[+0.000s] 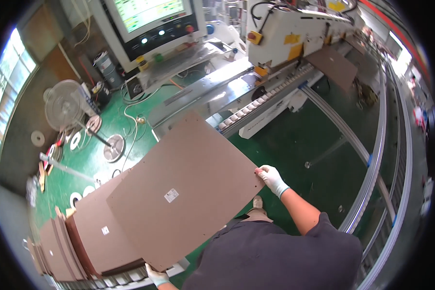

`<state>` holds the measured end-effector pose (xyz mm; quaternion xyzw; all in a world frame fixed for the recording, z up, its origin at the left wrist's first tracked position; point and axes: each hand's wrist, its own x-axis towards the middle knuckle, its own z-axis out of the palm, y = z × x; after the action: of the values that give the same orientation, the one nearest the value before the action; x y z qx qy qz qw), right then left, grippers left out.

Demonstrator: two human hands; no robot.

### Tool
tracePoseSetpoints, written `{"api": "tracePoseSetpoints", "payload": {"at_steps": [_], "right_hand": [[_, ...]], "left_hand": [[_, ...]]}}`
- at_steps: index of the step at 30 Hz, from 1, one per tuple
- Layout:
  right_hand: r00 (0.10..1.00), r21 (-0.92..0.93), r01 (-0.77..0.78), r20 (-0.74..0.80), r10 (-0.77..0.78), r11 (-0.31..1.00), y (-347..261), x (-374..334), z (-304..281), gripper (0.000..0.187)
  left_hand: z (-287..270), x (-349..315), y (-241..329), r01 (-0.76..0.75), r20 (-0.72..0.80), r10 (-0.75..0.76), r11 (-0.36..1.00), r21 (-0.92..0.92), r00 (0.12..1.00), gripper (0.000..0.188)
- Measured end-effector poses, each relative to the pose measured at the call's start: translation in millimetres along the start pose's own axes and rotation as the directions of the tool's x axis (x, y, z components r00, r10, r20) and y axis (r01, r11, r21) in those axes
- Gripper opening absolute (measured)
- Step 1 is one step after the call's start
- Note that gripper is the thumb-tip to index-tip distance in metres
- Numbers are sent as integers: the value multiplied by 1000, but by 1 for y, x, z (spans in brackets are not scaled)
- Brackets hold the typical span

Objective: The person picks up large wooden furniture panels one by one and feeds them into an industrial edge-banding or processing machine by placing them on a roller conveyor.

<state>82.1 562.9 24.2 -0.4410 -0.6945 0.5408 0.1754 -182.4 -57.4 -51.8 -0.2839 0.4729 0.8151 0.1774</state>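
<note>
Along the near edge of the brown panel (193, 176), the right gloved hand (272, 181) pinches one corner; the left gloved hand (156, 277) touches another, its closure hidden. Uneven support might scrape the neighbouring panel (96, 212).

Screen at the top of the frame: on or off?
On: the screen glows brightly, showing green and white areas.

Gloved L hand (157, 276) (btm, L of ctr) & R hand (272, 180) (R of ctr) hold brown panel (203, 162) w/ white label (171, 195), mid-frame; other panels (93, 210) lower L, fan (64, 106) on L, screen (147, 14) up top
</note>
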Motion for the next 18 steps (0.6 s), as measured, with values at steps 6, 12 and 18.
{"api": "tracePoseSetpoints", "payload": {"at_steps": [6, 12, 18], "right_hand": [[939, 588, -127, -187, 288, 799, 57, 19, -33, 19], [925, 963, -88, -17, 379, 256, 25, 28, -42, 39], [862, 595, -504, 395, 319, 626, 11, 26, 25, 54]], "left_hand": [[66, -22, 43, -92, 30, 88, 894, 439, 996, 56], [195, -56, -3, -19, -16, 49, 639, 769, 999, 50], [294, -75, -66, -93, 44, 94, 617, 782, 995, 50]]}}
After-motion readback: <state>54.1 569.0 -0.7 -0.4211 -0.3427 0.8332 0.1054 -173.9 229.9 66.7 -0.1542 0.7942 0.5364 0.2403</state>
